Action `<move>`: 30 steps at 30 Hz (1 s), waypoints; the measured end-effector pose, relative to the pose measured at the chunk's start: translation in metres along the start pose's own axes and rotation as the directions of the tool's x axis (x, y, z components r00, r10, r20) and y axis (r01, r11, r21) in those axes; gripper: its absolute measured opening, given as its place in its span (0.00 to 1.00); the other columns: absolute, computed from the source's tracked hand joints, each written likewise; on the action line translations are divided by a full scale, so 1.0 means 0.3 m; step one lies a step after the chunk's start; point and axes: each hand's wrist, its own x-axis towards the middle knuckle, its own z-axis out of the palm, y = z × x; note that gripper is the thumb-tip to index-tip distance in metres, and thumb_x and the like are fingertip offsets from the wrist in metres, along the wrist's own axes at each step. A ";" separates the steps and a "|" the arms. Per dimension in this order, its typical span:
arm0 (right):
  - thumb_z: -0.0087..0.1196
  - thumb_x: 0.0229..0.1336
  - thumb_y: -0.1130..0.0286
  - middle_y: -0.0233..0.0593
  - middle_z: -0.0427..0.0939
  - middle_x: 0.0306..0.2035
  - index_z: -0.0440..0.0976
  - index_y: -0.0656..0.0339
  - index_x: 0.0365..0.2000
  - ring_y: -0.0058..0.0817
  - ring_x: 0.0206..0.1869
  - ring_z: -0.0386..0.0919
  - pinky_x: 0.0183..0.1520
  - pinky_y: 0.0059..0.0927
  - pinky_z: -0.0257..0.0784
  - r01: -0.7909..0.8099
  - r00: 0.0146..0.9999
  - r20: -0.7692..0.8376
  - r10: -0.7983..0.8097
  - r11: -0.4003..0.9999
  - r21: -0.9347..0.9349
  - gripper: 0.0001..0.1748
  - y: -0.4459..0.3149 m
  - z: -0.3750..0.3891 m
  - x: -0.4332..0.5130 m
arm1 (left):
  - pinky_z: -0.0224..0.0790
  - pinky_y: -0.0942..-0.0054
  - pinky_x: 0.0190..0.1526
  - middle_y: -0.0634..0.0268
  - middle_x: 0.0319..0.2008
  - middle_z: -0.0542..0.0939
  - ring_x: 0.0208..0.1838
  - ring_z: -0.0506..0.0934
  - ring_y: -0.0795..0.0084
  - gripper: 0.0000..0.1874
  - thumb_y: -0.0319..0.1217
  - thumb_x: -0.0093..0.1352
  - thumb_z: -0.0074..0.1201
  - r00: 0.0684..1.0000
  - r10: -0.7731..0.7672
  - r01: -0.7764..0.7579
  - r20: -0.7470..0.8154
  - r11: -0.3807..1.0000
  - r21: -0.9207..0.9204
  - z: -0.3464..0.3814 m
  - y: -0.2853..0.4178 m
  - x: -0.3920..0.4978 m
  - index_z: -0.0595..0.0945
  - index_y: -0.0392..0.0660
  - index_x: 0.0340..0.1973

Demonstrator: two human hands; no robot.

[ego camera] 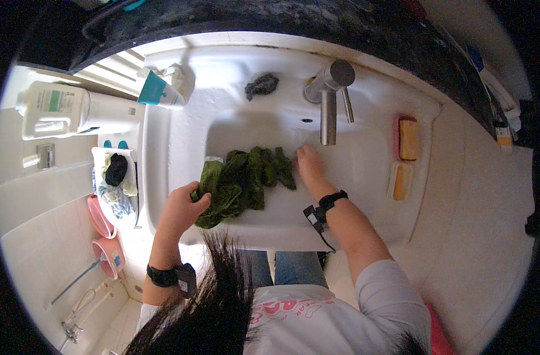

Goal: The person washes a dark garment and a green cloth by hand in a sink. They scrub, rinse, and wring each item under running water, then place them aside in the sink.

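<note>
A crumpled dark green cloth garment (241,184) lies spread in the basin of the white sink (274,237), with a small pale patch at its upper left. At its left end, my left hand (185,205) grips the fabric between thumb and fingers. Just past the garment's right end, my right hand (312,167) reaches low into the basin, left of the metal faucet's (328,111) spout. Its fingertips point away from me, and whether they hold anything is hidden.
A small dark wet cloth (262,86) rests on the back ledge. Yellow soap bars (407,140) sit at the right rim. A teal-and-white tube (161,92) and a large white jug (55,111) stand left. Beyond, clothes cover a white lid (130,188) near a pink bucket (110,257).
</note>
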 end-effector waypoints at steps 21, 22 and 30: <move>0.51 0.49 0.75 0.54 0.70 0.44 0.71 0.64 0.41 0.50 0.47 0.69 0.51 0.43 0.66 -0.071 0.997 0.007 0.072 0.994 -0.087 0.15 -0.151 -0.127 -0.005 | 0.68 0.78 0.37 0.67 0.33 0.77 0.35 0.73 0.78 0.15 0.32 0.65 0.52 0.997 0.025 -0.075 -0.077 0.641 -0.764 -0.028 0.068 -0.087 0.74 0.34 0.42; 0.55 0.45 0.73 0.54 0.68 0.47 0.68 0.65 0.44 0.50 0.51 0.66 0.54 0.42 0.64 0.050 0.996 0.073 -0.055 0.996 0.068 0.22 -0.187 -0.168 -0.046 | 0.68 0.77 0.41 0.63 0.38 0.76 0.40 0.74 0.76 0.17 0.32 0.66 0.52 0.996 0.057 -0.093 -0.074 0.608 -0.789 -0.038 0.090 -0.105 0.73 0.35 0.46; 0.67 0.39 0.60 0.47 0.61 0.54 0.50 0.61 0.58 0.40 0.57 0.61 0.60 0.38 0.56 0.551 0.805 -0.094 -0.586 0.679 0.485 0.49 -0.567 -0.548 -0.385 | 0.64 0.70 0.54 0.50 0.53 0.68 0.53 0.71 0.63 0.19 0.26 0.67 0.43 0.900 0.436 -0.205 -0.024 0.373 -0.905 -0.073 0.357 -0.247 0.66 0.31 0.52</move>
